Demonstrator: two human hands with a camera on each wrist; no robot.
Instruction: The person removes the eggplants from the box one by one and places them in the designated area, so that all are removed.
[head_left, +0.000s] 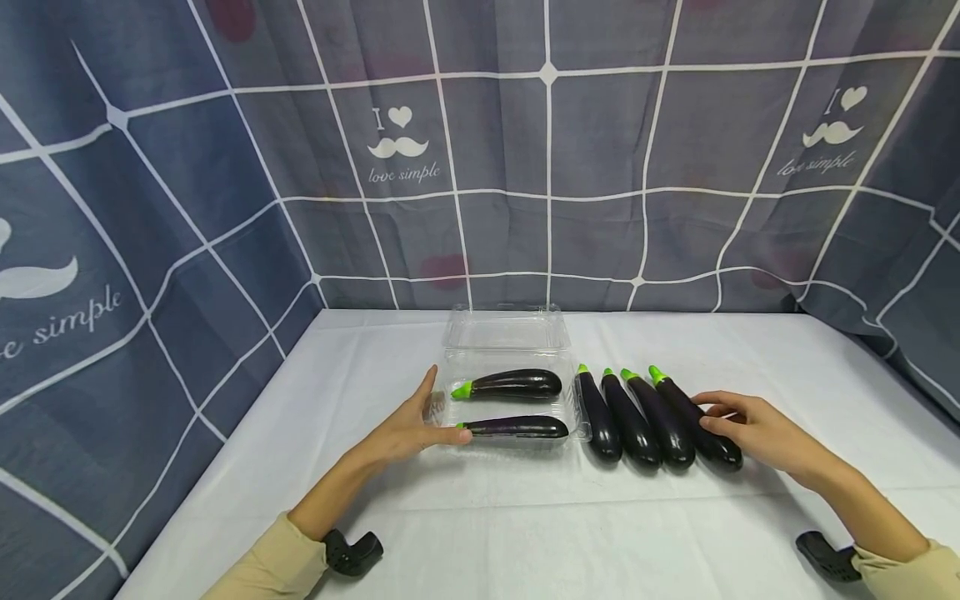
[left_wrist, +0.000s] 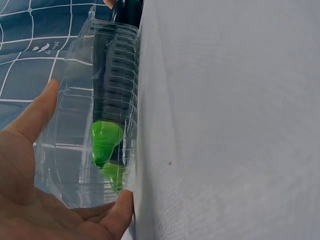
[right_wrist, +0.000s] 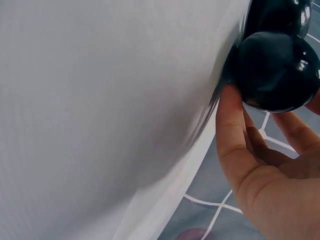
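A clear plastic clamshell box [head_left: 495, 362] lies with its lid laid back. Inside are two dark eggplants with green stems, one eggplant [head_left: 521, 383] behind the other eggplant [head_left: 517, 427]. My left hand [head_left: 408, 429] spans the box's left end, thumb and fingers spread wide along its outside. Through the clear wall, a green stem [left_wrist: 105, 142] shows in the left wrist view. To the right of the box several eggplants lie side by side. My right hand [head_left: 757, 429] holds the rightmost eggplant [head_left: 693, 417], fingers bent against its side; the same eggplant [right_wrist: 275, 70] appears in the right wrist view.
A white cloth [head_left: 540, 533] covers the table. Between the box and the rightmost eggplant lie an eggplant [head_left: 598, 417], another eggplant [head_left: 630, 423] and a third eggplant [head_left: 662, 425]. A grey gridded curtain [head_left: 495, 233] hangs behind and at both sides.
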